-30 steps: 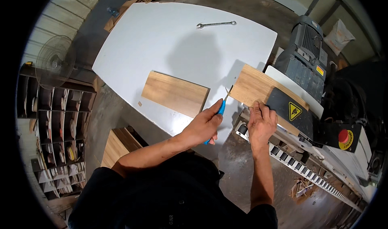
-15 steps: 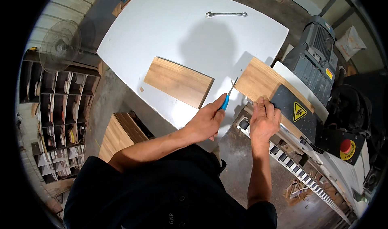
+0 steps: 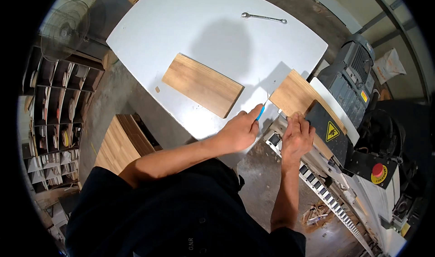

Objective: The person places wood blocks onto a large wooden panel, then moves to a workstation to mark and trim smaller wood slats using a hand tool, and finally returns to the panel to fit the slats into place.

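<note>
In my left hand (image 3: 243,126) is a slim blue-handled tool (image 3: 260,113) with a thin metal tip, gripped between thumb and fingers. Its tip points at the near left corner of a wood-grain board (image 3: 294,91), and I cannot tell whether they touch. This board runs under the dark guard plate (image 3: 330,129) of a machine. My right hand (image 3: 297,137) has its fingers bent over the board's near edge, holding it just left of the guard. A second wood-grain board (image 3: 202,84) lies flat on the white table (image 3: 149,26), left of the tool.
A wrench (image 3: 264,18) lies toward the table's far side, and a small wood chip (image 3: 157,89) near its left edge. The machine has a grey motor (image 3: 346,75), a red stop button (image 3: 377,170) and a roller track (image 3: 324,191). Stacked boards (image 3: 118,143) stand at lower left.
The view has shifted slightly. My left hand has tilted the blue-handled tool a little at the board's corner. My right hand keeps its hold on the board.
</note>
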Motion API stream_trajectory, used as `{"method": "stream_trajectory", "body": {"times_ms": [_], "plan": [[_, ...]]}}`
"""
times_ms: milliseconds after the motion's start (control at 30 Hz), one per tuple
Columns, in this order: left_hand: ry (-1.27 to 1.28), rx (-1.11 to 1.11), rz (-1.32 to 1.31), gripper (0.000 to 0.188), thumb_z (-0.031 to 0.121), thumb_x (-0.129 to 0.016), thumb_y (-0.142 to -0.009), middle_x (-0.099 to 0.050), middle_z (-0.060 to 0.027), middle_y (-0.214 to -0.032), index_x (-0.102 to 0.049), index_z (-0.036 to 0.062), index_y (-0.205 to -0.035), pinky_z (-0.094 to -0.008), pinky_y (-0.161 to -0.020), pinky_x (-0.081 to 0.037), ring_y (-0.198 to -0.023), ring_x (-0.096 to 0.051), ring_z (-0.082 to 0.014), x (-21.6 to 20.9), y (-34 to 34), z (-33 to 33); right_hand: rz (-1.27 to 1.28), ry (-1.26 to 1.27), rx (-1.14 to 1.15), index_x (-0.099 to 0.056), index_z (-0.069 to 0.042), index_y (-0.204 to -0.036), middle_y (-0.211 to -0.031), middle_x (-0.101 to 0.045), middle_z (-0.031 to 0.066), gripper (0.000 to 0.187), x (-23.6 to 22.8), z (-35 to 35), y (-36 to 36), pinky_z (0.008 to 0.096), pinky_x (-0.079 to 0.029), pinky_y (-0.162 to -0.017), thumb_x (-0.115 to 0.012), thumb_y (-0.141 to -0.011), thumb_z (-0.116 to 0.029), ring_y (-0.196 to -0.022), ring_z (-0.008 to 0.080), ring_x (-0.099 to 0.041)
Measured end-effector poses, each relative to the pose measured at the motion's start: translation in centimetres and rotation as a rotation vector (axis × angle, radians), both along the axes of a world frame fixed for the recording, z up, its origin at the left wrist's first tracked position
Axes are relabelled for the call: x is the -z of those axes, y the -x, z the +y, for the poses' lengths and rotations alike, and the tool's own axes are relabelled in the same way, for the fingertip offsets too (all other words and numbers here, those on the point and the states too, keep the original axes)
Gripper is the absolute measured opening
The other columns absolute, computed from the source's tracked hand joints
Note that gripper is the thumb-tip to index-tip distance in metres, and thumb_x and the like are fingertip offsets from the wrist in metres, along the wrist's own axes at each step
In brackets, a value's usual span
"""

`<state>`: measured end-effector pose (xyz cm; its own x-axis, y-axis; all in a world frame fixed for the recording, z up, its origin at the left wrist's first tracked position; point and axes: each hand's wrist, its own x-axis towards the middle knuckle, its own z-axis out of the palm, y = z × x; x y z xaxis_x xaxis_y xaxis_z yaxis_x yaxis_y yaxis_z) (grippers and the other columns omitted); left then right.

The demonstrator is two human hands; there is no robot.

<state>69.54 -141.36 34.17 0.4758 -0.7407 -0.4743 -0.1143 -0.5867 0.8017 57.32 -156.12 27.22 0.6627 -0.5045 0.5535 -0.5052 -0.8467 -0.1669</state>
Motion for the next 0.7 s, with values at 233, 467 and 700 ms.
{"method": "stream_trajectory", "body": {"times_ms": [233,467,700], "plan": [[0.096,-0.006,-0.045,0.052,0.013,-0.038,-0.094,-0.055,-0.0155,-0.088,-0.028,0.0048,-0.144,-0.0311,-0.063,-0.05,-0.069,-0.056,-0.0192,3.2,-1.0,2.1,-0.02,-0.001,-0.006,-0.069,-0.009,-0.101,-0.099,-0.067,0.0038,0.025,0.0,0.4,0.1,0.0336,-0.05,-0.065,-0.071,-0.077,-0.016,-0.074,0.0262,-0.058],[-0.112,0.002,-0.707,0.053,0.015,-0.049,-0.087,-0.053,-0.024,-0.097,-0.037,0.0117,-0.139,-0.0462,-0.077,-0.049,-0.083,-0.058,-0.0395,7.0,-14.7,-0.4,-0.065,-0.028,-0.027,-0.068,-0.005,-0.099,-0.099,-0.066,0.0058,0.024,0.0,2.0,-1.4,0.0357,-0.05,-0.068,-0.07,-0.075,-0.01,-0.081,0.0287,-0.059],[0.264,0.075,-1.201,0.059,0.023,-0.063,-0.083,-0.055,-0.0256,-0.109,-0.042,0.0012,-0.133,-0.0442,-0.086,-0.047,-0.105,-0.053,-0.0359,11.8,-16.6,-4.9,-0.063,0.003,0.065,-0.069,-0.008,-0.095,-0.098,-0.066,0.0037,0.02,0.1,2.3,-2.2,0.0341,-0.05,-0.068,-0.068,-0.075,-0.01,-0.079,0.0268,-0.059]]}}
